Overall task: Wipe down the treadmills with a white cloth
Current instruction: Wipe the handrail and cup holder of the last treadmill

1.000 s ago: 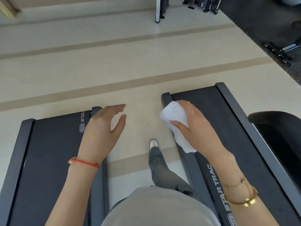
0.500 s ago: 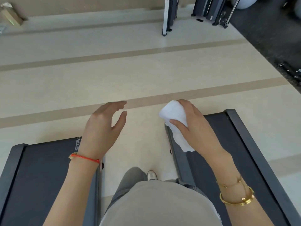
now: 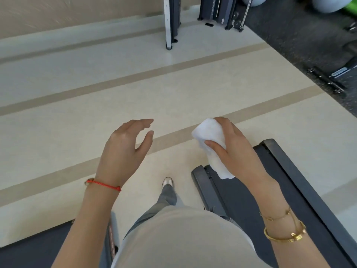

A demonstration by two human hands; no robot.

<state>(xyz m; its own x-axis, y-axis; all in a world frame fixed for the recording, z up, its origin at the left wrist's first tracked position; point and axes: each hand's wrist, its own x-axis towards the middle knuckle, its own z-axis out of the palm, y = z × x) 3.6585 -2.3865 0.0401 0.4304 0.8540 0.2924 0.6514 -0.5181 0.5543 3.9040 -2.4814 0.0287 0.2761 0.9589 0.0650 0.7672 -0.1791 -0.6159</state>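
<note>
My right hand (image 3: pixel 234 149) grips a crumpled white cloth (image 3: pixel 211 144) in the air above the rear end of the right treadmill (image 3: pixel 286 186), a black belt with dark grey side rails. The cloth's lower corner hangs just over the belt's end. My left hand (image 3: pixel 124 151) hovers with fingers apart and holds nothing, out over the pale floor. Only a corner of the left treadmill (image 3: pixel 34 248) shows at the bottom left, partly behind my left forearm.
Pale floor (image 3: pixel 96 132) with tan stripes stretches ahead. My foot (image 3: pixel 167 183) steps between the two treadmills. A white post (image 3: pixel 168 22) and dark gym machines (image 3: pixel 222 12) stand at the far wall. Dark rubber flooring (image 3: pixel 301 41) with equipment lies at the right.
The view has moved backward past the treadmills' rear ends: both decks slid down the frame and more floor shows ahead. The hands kept their poses, and the cloth stayed in the right hand.
</note>
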